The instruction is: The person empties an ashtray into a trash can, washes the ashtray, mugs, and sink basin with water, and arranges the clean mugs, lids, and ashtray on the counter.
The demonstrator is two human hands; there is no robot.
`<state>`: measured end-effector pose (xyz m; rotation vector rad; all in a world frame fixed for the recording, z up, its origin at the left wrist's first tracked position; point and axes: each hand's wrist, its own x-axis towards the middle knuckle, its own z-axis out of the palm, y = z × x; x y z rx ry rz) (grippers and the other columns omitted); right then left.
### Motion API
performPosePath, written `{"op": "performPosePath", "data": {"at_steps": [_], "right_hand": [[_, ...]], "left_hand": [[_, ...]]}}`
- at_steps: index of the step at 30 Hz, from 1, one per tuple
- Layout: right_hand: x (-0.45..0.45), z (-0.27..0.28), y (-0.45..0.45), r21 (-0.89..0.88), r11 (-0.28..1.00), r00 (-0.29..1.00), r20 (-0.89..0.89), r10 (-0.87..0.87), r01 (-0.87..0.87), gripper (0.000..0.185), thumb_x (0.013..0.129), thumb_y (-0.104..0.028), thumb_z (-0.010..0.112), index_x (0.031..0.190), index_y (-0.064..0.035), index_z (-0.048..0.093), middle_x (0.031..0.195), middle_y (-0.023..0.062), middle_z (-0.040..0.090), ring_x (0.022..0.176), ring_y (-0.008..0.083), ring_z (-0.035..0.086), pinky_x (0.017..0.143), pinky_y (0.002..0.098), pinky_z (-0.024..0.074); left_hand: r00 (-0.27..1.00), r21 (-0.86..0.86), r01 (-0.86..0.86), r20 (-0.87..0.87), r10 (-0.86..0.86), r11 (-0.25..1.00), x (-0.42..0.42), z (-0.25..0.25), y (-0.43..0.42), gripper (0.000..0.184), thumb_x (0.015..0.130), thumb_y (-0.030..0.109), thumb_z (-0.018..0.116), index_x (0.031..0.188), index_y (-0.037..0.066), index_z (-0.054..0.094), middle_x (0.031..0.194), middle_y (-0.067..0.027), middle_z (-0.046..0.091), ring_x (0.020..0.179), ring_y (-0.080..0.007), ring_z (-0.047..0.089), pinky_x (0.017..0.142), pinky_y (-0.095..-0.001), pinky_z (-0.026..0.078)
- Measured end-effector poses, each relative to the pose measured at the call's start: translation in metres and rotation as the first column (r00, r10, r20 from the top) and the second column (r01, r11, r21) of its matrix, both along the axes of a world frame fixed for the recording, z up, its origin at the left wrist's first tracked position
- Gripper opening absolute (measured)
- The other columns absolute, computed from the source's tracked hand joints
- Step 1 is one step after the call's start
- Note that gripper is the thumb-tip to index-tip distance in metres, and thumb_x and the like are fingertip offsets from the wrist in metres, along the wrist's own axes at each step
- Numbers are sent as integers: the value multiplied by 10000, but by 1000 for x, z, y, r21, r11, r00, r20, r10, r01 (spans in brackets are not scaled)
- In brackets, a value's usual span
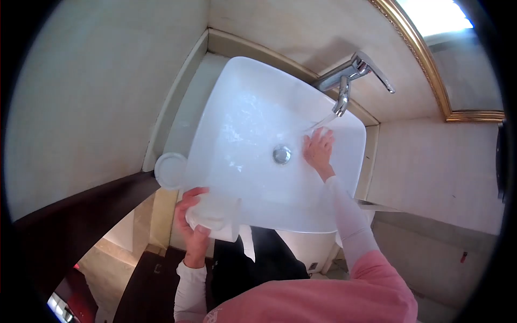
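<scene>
My left hand [191, 220] is wrapped round a whitish translucent container [215, 213], held tilted over the front left edge of the white basin [242, 207]. Under the spout of the chrome faucet [343, 97], my right hand [319, 149] has its fingers apart inside the basin, right of the round metal drain [281, 155]. A thin stream of water runs from the spout near those fingertips. Nothing solid shows in my right hand. Beside the basin's left edge lies a round white lid [171, 170].
A gold-framed mirror [431, 64] hangs on the wall at the upper right. Raised ledges run along the wall behind the basin. A dark wooden edge [81, 215] crosses the lower left, and a dark cabinet [145, 285] stands below it.
</scene>
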<state>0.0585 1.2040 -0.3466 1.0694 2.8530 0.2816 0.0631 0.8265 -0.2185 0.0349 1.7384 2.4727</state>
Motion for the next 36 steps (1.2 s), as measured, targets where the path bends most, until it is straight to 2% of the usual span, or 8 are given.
{"op": "performPosePath", "data": {"at_steps": [4, 5, 12, 19, 23, 29, 32, 36], "right_hand": [[-71, 15, -60, -205, 846, 861, -261, 437, -492, 670, 906, -419, 503, 1431, -41, 328, 1482, 222, 282, 1366, 428, 242, 1124, 505, 171], [-103, 32, -90, -471, 732, 861, -389, 328, -492, 641, 920, -379, 496, 1438, -47, 316, 1492, 229, 259, 1379, 411, 229, 1122, 477, 202], [-216, 66, -193, -383, 533, 468, -883, 28, -755, 691, 927, -250, 469, 1413, 133, 160, 1498, 326, 89, 1399, 464, 88, 1146, 470, 125], [-83, 65, -261, -607, 274, 659, -731, 176, -746, 752, 897, -212, 491, 1407, 166, 88, 1496, 343, 39, 1403, 467, 45, 1160, 471, 65], [-208, 57, -211, -464, 567, 602, -796, 71, -680, 750, 884, -177, 499, 1410, 155, 81, 1490, 350, 42, 1397, 469, 64, 1153, 469, 115], [-67, 91, -300, -675, 382, 756, -645, 110, -631, 804, 850, -111, 552, 1373, 210, 33, 1461, 397, 7, 1380, 525, 5, 1146, 492, 113], [-21, 115, -296, -785, 199, 809, -556, 190, -586, 804, 857, -121, 560, 1389, 186, 42, 1469, 382, 20, 1378, 515, 83, 1126, 513, 171], [11, 134, -275, -797, 285, 796, -356, 490, -532, 727, 894, -199, 539, 1436, 58, 129, 1511, 255, 132, 1373, 390, 250, 1062, 491, 310]], "left_hand": [[1000, 69, -6, 10, 6, 998, -3, -2, 4, 587, 737, 491, 732, 1127, 124, 491, 1181, -196, 510, 1059, -287, 522, 871, -400, 468], [1000, 77, -8, 12, 7, 997, -3, -4, 3, 589, 736, 492, 732, 1128, 125, 489, 1183, -197, 507, 1051, -290, 529, 863, -399, 475], [999, 287, -7, 44, -6, 958, -7, 1, 11, 475, 815, 398, 687, 1151, 153, 458, 1189, -189, 478, 991, -334, 570, 817, -443, 528], [998, 330, 15, 49, -33, 944, 12, -7, -11, 492, 811, 410, 696, 1163, 173, 446, 1160, -158, 464, 969, -372, 570, 784, -531, 532], [996, 432, 57, 41, -83, 900, 8, -2, -13, 578, 750, 502, 731, 1177, 213, 471, 1186, -122, 453, 975, -375, 562, 782, -511, 521], [998, 420, -34, 66, 7, 907, 28, 24, -30, 541, 771, 474, 724, 1193, 228, 493, 1241, -95, 435, 999, -374, 557, 789, -478, 517], [996, 362, -81, 61, 63, 928, 37, 36, -38, 513, 778, 478, 708, 1169, 207, 517, 1228, -106, 458, 986, -377, 563, 751, -446, 533], [989, 424, -141, 28, 142, 895, 46, 37, -34, 463, 796, 480, 689, 1121, 183, 547, 1188, -117, 476, 964, -412, 567, 642, -390, 589]]}}
